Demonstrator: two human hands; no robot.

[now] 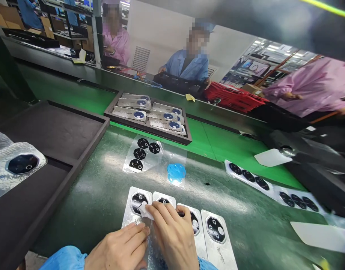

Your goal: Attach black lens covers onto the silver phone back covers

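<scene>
while r hand [174, 234] pinches wipe [146, 210], l hand [118, 247] touches plate [129, 213]

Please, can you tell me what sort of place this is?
Probably a factory assembly line for phone camera parts. It shows a green workbench, a dark tray, silver cards holding black camera covers, and a co-worker in a blue smock.
</scene>
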